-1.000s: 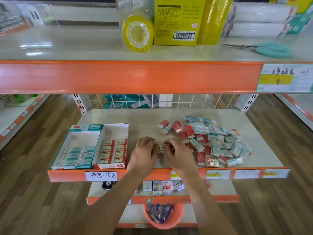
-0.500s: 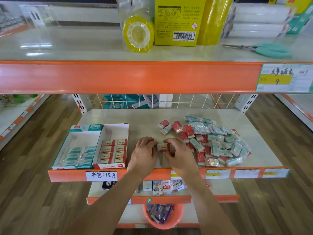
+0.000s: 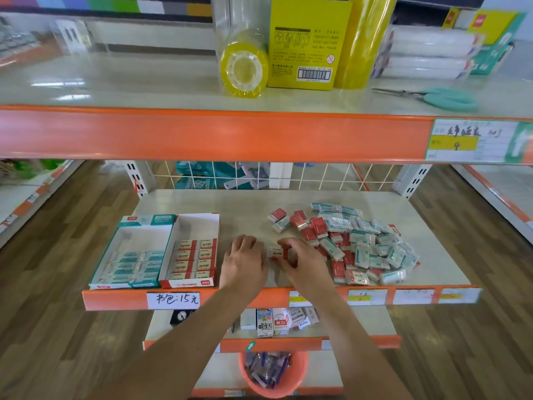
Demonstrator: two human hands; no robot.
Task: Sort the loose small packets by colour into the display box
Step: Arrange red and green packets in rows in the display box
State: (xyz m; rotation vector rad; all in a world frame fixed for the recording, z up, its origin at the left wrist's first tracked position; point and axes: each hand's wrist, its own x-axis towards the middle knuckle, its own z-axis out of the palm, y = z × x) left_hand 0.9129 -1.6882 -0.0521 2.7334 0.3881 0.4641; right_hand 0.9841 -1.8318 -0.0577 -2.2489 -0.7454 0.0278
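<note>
Your right hand (image 3: 305,262) pinches a red packet (image 3: 278,252) between thumb and curled fingers, near the front edge of the shelf (image 3: 253,203). Your left hand (image 3: 245,262) rests beside it, fingers bent down onto the shelf; you cannot tell whether they touch the packet. The display box (image 3: 157,252) sits at the front left corner, its 2 compartments holding teal packets on the left and red on the right. The loose pile (image 3: 354,243) lies toward the right edge.
</note>
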